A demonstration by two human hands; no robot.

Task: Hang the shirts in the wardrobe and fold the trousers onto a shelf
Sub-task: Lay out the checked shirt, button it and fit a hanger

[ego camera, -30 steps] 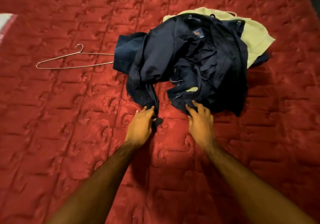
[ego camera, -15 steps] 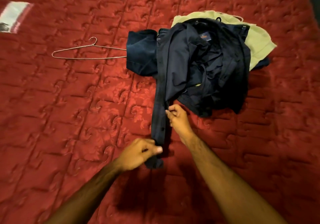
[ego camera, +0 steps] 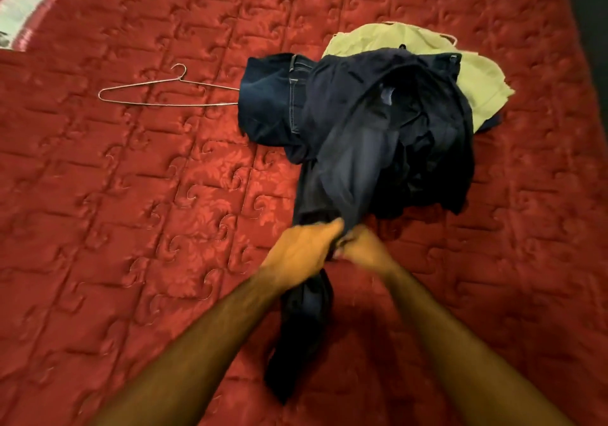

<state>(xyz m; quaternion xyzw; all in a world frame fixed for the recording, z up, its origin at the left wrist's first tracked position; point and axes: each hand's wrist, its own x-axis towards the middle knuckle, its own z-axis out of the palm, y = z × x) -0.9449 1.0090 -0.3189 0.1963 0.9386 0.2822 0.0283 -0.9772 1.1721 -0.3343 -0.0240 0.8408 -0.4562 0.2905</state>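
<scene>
Navy shirt (ego camera: 348, 162) bunched, stretched, both hands gripping

— What do we have under everything here?

— We see 1 red quilted bedspread (ego camera: 148, 228) with a stitched scroll pattern, filling nearly the whole view.

— And at the edges?

— We make out 1 pale, blurred object (ego camera: 23, 17) at the top left corner, and 1 dark strip (ego camera: 592, 14) along the top right edge.

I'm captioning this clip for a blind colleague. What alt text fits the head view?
Both hands, left hand and right hand, grip a dark navy garment, pulling it from a clothes pile on a red quilted bedspread. A wire hanger lies left of the pile, a pale yellow garment behind.
</scene>
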